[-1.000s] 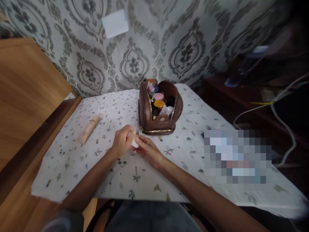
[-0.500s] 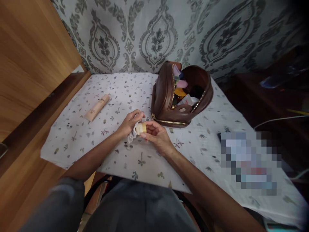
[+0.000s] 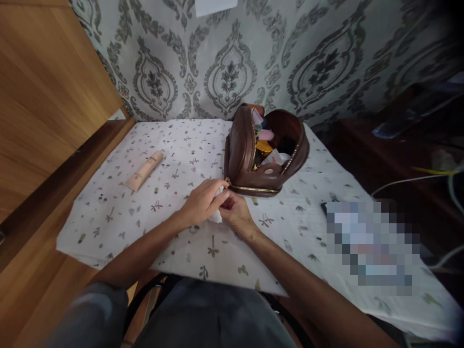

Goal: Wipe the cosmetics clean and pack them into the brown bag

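A crumpled white tissue [image 3: 216,216] is gripped in my left hand [image 3: 199,203], whose fingers curl over its top. Right beside it, my right hand [image 3: 237,215] has its fingers pinched together against the tissue. Whatever sits between those right fingers is hidden by the hands. Just behind both hands stands a brown leather bag [image 3: 241,159], unzipped at the top, with several small items showing inside. A beige squeeze tube [image 3: 145,170] lies on the patterned cloth to the left of my hands.
White printed cloth [image 3: 181,145] covers the table. A blurred-out flat object [image 3: 369,246] lies at the right. White cables [image 3: 409,180] run along the dark furniture on the right. A wooden panel [image 3: 47,72] rises at the left, and patterned curtain fabric [image 3: 228,72] hangs behind.
My hands have come closer together, and the small pale-yellow piece seen between them earlier is now hidden. The left hand has turned over the tissue. The view has tilted slightly up.
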A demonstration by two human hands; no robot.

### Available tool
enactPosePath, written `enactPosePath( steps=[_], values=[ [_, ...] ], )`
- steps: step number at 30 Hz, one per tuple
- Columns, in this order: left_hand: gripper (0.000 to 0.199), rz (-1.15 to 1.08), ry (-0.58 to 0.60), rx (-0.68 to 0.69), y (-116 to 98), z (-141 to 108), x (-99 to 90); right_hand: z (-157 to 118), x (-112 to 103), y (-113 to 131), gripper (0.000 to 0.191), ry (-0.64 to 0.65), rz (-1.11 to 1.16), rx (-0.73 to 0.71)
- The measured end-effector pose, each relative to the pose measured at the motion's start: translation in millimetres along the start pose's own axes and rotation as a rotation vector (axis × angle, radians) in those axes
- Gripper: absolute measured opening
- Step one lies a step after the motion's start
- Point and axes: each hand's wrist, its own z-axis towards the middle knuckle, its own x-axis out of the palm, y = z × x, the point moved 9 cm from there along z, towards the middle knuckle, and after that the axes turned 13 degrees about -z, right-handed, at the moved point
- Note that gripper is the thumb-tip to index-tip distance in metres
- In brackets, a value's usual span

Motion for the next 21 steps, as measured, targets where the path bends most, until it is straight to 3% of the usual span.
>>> enactPosePath(
  steps=[3,7,10,14,18,21],
  values=[
    [0.035,-0.199,0.037,-0.119,13.0,2.1,2.4,-3.1,3.6,6.5,0.04,0.06,0.018,-0.013],
    [0.047,-0.572,0.003,-0.297,35.1,3.7,-1.0,-6.7,7.8,15.7,0.049,0.089,0.107,-0.005],
    [0.056,-0.669,0.001,-0.339,38.8,2.1,-0.3,-8.1,9.0,18.2,0.048,0.071,0.207,0.04],
    [0.066,-0.579,0.02,-0.275,28.0,-0.4,-0.5,-7.4,5.4,15.6,0.049,0.028,0.311,0.106],
    [0.06,-0.265,0.064,-0.058,6.1,-2.2,-1.1,-5.0,-10.0,9.8,0.047,-0.101,0.385,0.154],
    [0.06,-0.089,0.077,-0.014,4.0,-4.5,1.2,-5.6,-14.1,8.5,0.047,-0.121,0.39,0.184]
  ],
)
